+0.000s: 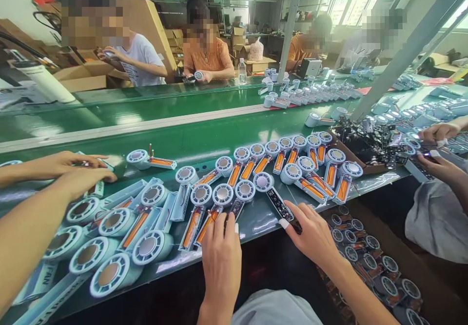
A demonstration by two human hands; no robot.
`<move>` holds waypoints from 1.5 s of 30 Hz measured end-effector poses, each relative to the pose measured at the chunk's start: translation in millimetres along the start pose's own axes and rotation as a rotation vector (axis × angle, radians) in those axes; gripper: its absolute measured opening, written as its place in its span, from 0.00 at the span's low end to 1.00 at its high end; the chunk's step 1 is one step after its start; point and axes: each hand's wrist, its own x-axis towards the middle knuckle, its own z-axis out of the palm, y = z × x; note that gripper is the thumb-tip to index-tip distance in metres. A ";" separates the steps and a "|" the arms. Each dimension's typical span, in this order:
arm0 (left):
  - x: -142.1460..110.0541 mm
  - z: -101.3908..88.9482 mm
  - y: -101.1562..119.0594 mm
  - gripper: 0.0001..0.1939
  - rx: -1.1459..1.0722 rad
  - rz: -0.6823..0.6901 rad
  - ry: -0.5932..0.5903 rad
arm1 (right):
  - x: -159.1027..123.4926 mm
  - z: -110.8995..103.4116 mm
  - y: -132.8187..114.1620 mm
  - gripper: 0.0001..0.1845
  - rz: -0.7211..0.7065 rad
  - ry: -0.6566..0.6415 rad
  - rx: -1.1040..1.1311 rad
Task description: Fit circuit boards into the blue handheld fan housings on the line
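Note:
My left hand point(221, 249) is closed around the lower handle of a light-blue handheld fan point(244, 191) with a dark circuit board in its open handle. My fingers partly hide that handle. My right hand point(310, 227) pinches the handle end of another handheld fan point(263, 182), whose circuit board point(280, 203) faces up. Both fans are at the front edge of the green bench. Beside my left hand lie fans with orange batteries showing in their handles, such as one fan point(201, 195). A row of similar fans point(272, 148) lies behind.
A co-worker's hands point(73, 169) are over fans at the left; another's hands point(438, 144) are at the right. A box of dark boards and wires point(360, 137) stands on the bench. Below right, a carton point(321, 266) holds fans. People sit across the green belt point(146, 130).

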 end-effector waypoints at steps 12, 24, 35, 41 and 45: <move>-21.2 27.4 -14.8 0.22 -0.322 0.120 0.037 | -3.5 28.4 3.6 0.20 0.005 0.183 0.198; -25.9 33.7 -4.8 0.22 -0.304 0.065 0.110 | 1.3 32.5 2.5 0.22 -0.072 0.221 0.084; -19.9 20.3 8.6 0.26 -0.330 -0.079 -0.036 | 13.6 13.6 5.4 0.27 -0.110 0.003 0.055; -14.4 25.5 7.6 0.23 -0.313 -0.079 -0.036 | 21.9 14.5 5.1 0.23 -0.088 0.016 0.107; -14.0 28.7 6.7 0.23 -0.378 -0.100 -0.025 | 20.5 19.1 3.5 0.22 -0.051 0.044 0.169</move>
